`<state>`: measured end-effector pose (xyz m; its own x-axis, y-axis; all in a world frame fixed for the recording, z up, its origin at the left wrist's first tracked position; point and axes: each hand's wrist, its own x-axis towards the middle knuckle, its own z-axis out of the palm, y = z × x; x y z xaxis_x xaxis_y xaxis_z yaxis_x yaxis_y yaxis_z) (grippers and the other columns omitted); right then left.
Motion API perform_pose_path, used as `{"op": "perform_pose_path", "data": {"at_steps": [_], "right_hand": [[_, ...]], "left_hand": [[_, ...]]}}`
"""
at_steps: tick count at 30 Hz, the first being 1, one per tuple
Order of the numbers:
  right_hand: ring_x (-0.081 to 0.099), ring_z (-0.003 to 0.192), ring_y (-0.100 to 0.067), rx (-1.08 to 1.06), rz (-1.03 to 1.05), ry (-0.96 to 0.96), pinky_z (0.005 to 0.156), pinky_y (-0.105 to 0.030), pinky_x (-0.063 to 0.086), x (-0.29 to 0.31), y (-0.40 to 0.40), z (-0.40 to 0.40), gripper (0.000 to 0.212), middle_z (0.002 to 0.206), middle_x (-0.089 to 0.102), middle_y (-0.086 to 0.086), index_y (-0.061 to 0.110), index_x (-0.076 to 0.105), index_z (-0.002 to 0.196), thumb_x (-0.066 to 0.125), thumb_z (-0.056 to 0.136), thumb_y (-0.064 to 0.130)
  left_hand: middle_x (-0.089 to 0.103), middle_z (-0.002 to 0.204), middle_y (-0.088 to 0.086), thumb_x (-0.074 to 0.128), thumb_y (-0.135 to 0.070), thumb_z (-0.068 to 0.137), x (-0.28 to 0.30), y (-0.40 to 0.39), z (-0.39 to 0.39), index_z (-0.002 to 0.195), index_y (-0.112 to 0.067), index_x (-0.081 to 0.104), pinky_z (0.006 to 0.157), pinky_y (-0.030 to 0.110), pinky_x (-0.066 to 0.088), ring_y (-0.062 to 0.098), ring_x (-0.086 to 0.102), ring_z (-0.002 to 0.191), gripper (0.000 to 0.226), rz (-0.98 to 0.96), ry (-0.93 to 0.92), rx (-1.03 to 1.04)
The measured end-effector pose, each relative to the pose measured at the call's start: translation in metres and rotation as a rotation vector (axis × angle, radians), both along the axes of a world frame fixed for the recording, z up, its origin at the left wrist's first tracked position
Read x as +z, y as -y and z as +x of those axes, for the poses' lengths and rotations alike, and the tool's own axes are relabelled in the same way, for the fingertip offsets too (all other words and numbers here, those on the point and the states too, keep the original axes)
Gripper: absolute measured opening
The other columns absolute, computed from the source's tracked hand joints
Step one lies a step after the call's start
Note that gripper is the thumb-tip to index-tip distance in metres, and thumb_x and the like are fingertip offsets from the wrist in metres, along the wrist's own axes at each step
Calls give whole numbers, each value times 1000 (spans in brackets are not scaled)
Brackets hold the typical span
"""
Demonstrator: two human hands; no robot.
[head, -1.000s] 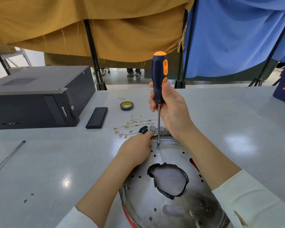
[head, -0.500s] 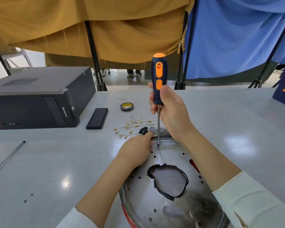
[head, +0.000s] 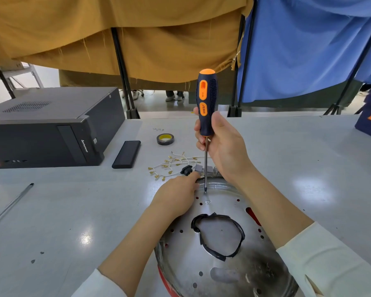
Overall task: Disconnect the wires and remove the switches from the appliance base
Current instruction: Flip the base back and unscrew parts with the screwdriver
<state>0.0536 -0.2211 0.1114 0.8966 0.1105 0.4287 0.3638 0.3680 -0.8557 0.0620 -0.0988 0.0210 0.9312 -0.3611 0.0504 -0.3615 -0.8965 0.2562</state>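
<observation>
- The appliance base (head: 223, 264) is showing bare, shiny metal, dulled by a dark sooty smear towards the near edge of the table, with a red rim (head: 165, 279) peeking out beneath.
- Rough black tape (head: 217, 255) is edging its central hole.
- The screwdriver (head: 206, 103) is presenting a matt, rubbery, dimpled dark-blue grip with smooth orange plastic inserts, and a polished steel shaft.
- The table (head: 73, 211) is gleaming: smooth, pale grey, catching lamp reflections.
- The computer case (head: 41, 125) is looking matt dark metal with a black plastic front.
- The wires (head: 174, 163) are wearing white insulation and brassy terminals.
- Mustard cloth (head: 116, 35) is hanging frayed; blue cloth (head: 308, 50) is looking smoother.
</observation>
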Motion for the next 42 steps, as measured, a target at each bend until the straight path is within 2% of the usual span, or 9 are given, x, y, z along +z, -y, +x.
{"op": "perform_pose_path", "data": {"at_steps": [3, 6, 10, 15, 20, 25, 28, 33, 42], "right_hand": [[33, 58, -9, 33, -4, -21, 53, -22, 31, 2, 1, 1, 42, 76, 48, 0, 13, 45, 118, 37, 92, 44], [38, 54, -6, -85, -76, -17, 51, -20, 36, 0, 2, 2, 27, 68, 48, 8, 17, 39, 109, 59, 93, 22], [41, 59, -11, -34, -55, 57, 53, -23, 37, -3, 3, 1, 13, 77, 50, -2, 14, 43, 105, 50, 96, 21], [36, 63, -11, 17, -41, 17, 55, -25, 31, -2, 2, 0, 36, 82, 51, -2, 12, 54, 116, 38, 94, 35], [36, 54, -8, -71, -90, 6, 52, -24, 33, -2, 2, 1, 41, 72, 46, 2, 15, 39, 107, 65, 81, 35], [42, 62, -13, -47, -40, 35, 55, -26, 35, -4, 4, 1, 29, 82, 54, -4, 10, 46, 107, 49, 94, 35], [39, 62, -11, -14, -18, -2, 55, -25, 32, -2, 4, 1, 45, 85, 53, -3, 2, 48, 122, 35, 97, 37], [37, 58, -8, -134, -105, -14, 52, -20, 35, -3, 2, 3, 25, 78, 46, 0, 20, 39, 107, 59, 93, 24], [41, 64, -13, -85, -55, 63, 56, -26, 35, -2, 5, 2, 14, 84, 52, -4, 10, 44, 112, 37, 102, 16]], "left_hand": [[63, 106, 13, 32, -25, 102, 0, 0, 0, 126, -23, 41, 72, 41, 48, 33, 58, 92, 26, 3, 0, 1], [63, 107, 13, 32, -25, 102, 0, 1, 0, 125, -23, 41, 72, 41, 48, 33, 58, 92, 25, 6, -2, 0], [63, 107, 13, 32, -24, 102, 1, 0, 0, 126, -22, 41, 74, 41, 49, 33, 58, 93, 26, 12, -8, -3], [62, 105, 15, 32, -21, 101, 2, 1, -1, 126, -20, 42, 73, 44, 49, 34, 58, 92, 26, 21, -9, -1], [63, 107, 14, 32, -23, 102, 2, 1, -1, 126, -22, 41, 73, 43, 49, 33, 58, 92, 26, 19, -6, -3], [62, 107, 13, 32, -23, 102, 2, 0, -1, 125, -22, 41, 73, 42, 49, 33, 58, 93, 25, 17, -3, -7], [63, 107, 13, 32, -24, 102, 2, 0, -1, 125, -22, 40, 73, 42, 49, 33, 58, 92, 25, 13, -1, -6], [60, 120, 3, 36, -25, 100, 2, -1, -3, 127, -25, 40, 78, 36, 47, 29, 58, 102, 27, -90, -1, -22], [46, 124, -13, 59, -30, 88, 9, -4, -6, 119, -30, 47, 88, 33, 46, 11, 52, 106, 33, -297, 3, -112]]}}
